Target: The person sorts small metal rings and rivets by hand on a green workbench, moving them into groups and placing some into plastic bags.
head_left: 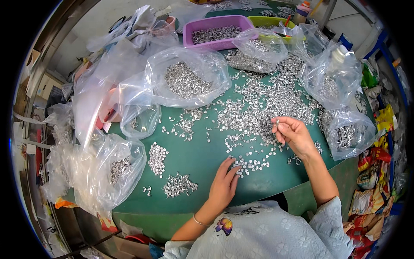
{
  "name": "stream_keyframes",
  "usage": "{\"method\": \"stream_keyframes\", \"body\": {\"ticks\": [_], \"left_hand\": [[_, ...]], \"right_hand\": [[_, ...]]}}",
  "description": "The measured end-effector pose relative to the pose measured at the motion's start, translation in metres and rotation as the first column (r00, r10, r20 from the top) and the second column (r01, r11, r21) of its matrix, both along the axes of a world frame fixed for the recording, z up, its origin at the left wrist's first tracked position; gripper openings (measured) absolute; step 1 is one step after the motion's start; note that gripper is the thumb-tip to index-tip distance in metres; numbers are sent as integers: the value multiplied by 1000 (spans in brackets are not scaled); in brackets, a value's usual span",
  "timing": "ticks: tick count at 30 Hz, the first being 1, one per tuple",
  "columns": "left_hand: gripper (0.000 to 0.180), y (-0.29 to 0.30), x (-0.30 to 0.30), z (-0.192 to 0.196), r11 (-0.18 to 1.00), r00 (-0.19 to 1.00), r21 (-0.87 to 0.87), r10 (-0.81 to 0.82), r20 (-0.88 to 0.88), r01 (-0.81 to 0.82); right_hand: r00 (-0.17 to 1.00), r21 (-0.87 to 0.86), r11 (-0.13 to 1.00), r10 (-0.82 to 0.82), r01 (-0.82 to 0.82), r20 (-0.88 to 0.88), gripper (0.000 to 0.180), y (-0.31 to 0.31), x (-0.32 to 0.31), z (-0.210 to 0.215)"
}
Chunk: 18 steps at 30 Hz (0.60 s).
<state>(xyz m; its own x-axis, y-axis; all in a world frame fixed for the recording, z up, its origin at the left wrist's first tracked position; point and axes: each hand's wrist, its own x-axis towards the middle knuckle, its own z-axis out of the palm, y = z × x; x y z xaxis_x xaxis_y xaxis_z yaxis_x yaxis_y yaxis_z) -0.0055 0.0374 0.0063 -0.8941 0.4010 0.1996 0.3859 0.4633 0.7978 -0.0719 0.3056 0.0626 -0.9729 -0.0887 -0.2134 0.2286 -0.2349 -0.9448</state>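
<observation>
1. While the left hand (pixel 224 185) lies flat on the green table (pixel 202 155), palm down and fingers spread with nothing gripped, its fingertips touch a small cluster of metal rings (pixel 252 164).
2. Right hand (pixel 293 134) is lifted a bit above the table, pinching one ring (pixel 277 123) between thumb and fingertips.
3. Loose rings are scattered all over the middle of the table, thickest just past the right hand.
4. Two tidier piles sit left of the left hand: a flat one (pixel 157 159) and a tangled one (pixel 179 184) nearer the table edge.
5. Clear bags (pixel 189 77) with more rings ring the table, left, back and right.
6. Purple tray (pixel 217 31) full of rings is at the back, green tray (pixel 267 21) just beside it.
</observation>
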Motion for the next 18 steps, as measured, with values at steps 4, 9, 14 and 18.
{"method": "stream_keyframes", "body": {"ticks": [4,9,14,18], "left_hand": [[28,-2,-1,-2,1000,1000,-9,19,-11,-19],[29,-2,-2,-5,999,999,6,40,2,-40],[29,-3,-5,-9,999,999,2,34,9,-34],[28,-4,-4,-11,999,999,9,39,19,-39]], "right_hand": [[1000,34,999,5,-4,-17,23,-1,-2,0],[998,105,993,51,-55,37,19,-3,-1,-1],[986,134,979,141,-151,85,15,-6,3,-18],[985,154,976,141,-155,96,13,-10,3,-22]]}}
